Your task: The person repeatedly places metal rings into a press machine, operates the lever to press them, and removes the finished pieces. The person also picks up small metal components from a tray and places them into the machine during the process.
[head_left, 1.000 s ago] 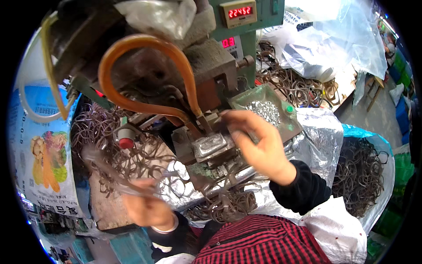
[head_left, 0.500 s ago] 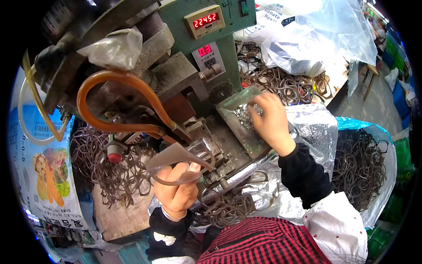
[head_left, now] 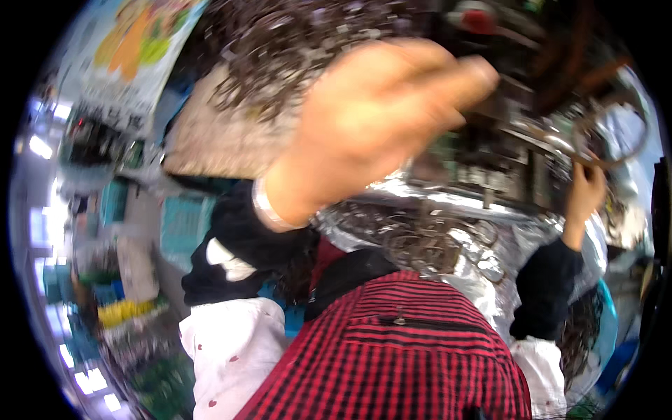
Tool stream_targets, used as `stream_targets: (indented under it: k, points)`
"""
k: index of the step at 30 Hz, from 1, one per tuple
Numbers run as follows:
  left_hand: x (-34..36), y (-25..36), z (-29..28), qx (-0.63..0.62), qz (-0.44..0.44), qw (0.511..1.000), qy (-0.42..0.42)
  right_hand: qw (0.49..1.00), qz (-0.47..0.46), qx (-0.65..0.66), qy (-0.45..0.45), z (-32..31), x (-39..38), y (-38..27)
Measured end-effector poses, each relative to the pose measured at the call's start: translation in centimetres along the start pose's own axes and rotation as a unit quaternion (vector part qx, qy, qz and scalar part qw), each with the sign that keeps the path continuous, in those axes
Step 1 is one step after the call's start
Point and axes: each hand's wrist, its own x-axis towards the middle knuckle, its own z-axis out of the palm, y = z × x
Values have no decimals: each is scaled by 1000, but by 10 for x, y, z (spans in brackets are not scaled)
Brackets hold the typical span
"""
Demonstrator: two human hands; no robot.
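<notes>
My left hand (head_left: 374, 129) is large and motion-blurred in the upper middle, above a wooden board (head_left: 220, 143) and a pile of brown rubbery loops (head_left: 269, 56). Its fingers point right, smeared, and I make out nothing held in them. Farther right, my right hand (head_left: 586, 190) is raised beside the machine's metal bed (head_left: 535, 171), its fingers closed at the lower edge of a brown looped band (head_left: 616, 162). More brown loops (head_left: 427, 234) lie on silvery sheeting below the machine bed.
A red knob (head_left: 478, 19) juts out at the top. To the left are a printed sack (head_left: 129, 59) and a turquoise crate (head_left: 183, 227). At lower right, a blue-rimmed bag (head_left: 607, 332) holds dark loops. My red-and-black checked apron (head_left: 399, 350) fills the bottom.
The view has swung down and left. My left hand has risen, and the band seen in it before no longer shows there. My right hand has left the tray of metal bits and now grips a band.
</notes>
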Motion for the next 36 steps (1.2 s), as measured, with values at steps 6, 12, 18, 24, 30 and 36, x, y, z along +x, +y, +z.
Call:
stream_targets:
  k: [6,12,18,24,30,36]
  points:
    - [-205,15,-161,137,-565,743,-332,995,19,63,-68,-20,-4,2]
    - [-376,57,-83,197,-630,712,-239,997,33,40,-48,-11,5,1]
    - [-457,5,-54,121,-436,796,-402,991,74,111,-28,-11,-6,19]
    - [-313,23,-147,-222,-577,565,-547,994,67,-16,80,-54,-71,-38]
    - [-118,38,-121,-227,-580,774,-119,992,-9,125,-33,-54,-45,-126]
    - [-92,-3,16,-132,-445,853,237,927,38,367,-66,31,-4,-173]
